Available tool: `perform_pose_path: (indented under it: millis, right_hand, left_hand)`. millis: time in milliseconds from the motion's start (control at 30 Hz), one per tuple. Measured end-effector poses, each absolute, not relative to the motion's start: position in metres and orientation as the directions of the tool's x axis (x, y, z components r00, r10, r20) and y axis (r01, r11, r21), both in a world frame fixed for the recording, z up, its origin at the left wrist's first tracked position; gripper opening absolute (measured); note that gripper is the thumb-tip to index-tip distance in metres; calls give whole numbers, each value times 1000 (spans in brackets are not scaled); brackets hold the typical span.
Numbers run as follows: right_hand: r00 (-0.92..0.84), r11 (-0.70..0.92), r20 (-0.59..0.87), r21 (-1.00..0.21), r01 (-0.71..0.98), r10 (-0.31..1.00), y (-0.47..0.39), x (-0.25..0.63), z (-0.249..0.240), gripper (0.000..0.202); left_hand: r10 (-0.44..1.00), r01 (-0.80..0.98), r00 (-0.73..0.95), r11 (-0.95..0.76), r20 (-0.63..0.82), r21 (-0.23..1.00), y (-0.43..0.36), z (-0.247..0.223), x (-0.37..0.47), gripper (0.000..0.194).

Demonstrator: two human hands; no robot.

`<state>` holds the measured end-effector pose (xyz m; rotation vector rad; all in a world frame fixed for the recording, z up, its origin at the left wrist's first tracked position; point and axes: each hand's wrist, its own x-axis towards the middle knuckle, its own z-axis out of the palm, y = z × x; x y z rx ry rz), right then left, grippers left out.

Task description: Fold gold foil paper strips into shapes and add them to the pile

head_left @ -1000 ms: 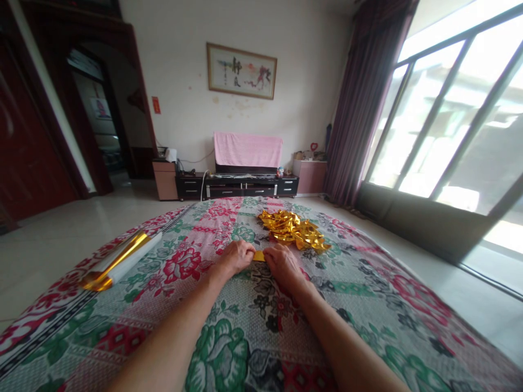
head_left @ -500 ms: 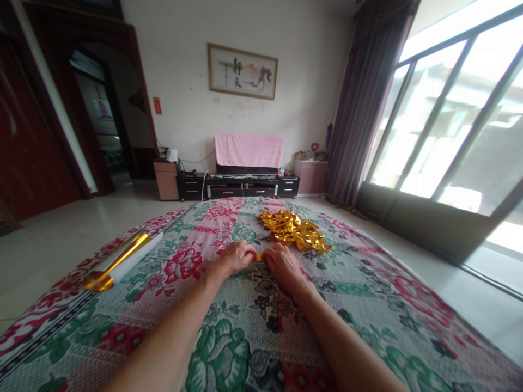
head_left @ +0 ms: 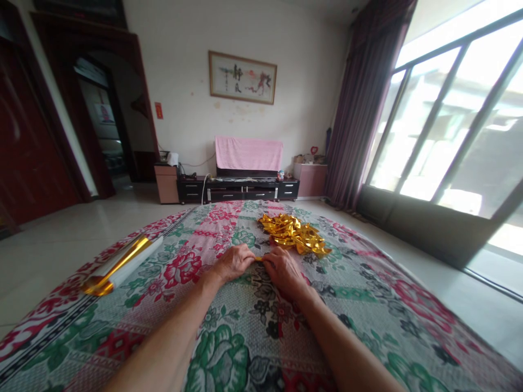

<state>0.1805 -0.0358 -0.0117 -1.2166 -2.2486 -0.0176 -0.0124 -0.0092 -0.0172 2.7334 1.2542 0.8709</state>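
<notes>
Between my hands is a small piece of gold foil paper [head_left: 259, 259], mostly covered by the fingers. My left hand [head_left: 237, 261] pinches its left end, and my right hand [head_left: 283, 270] pinches its right end. Both hands are closed, low over the flowered tablecloth [head_left: 220, 354]. Just beyond my right hand lies a pile of shiny folded gold foil pieces [head_left: 294, 233], heaped on the cloth. To the left rests a loosely rolled stack of gold foil sheets [head_left: 122, 264] with a whitish outer side.
Past the table's far edge stands a black TV cabinet [head_left: 245, 190] with a pink cloth [head_left: 248, 153] over the TV. A purple curtain [head_left: 355, 109] and large windows are at the right. Dark red doors [head_left: 36, 136] are at the left.
The strip of gold foil showing between my fingers looks thinner now. Both hands stay in nearly the same place; the view has tipped up slightly.
</notes>
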Motion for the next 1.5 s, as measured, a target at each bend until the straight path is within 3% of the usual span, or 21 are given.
perform_pose_path:
  millis: [267,667,833,1033,1167,1333,1500]
  right_hand:
    - [-407,599,510,-297,743,758,-35,183,-10,25]
    - [-401,621,509,-396,676,761,-37,180,-9,21]
    - [-340,582,502,-474,660,795,-37,180,-10,22]
    - [-385,619,494,-513,594,780,-38,181,-8,27]
    - [-343,593,487,-595,543,803,-35,182,-9,29]
    - [-239,518,467,-678,521,852,-34,180,-6,30]
    - [-243,452,384,-797,400,891,-32,180,-6,30]
  left_hand:
    - [730,705,496,-655,470,274,-16,-9,-7,25]
    - [773,634,406,-623,489,459,-21,-4,3,19]
    - [774,625,389,-620,499,475,-22,-3,3,20]
    - [793,621,399,-603,460,500,-22,-1,2,20]
    - [857,552,360,-514,368,656,-20,-1,1,20]
    - [966,385,216,-218,142,897,-20,1,2,27]
    - [968,218,249,-61,5,974,-25,8,-2,27]
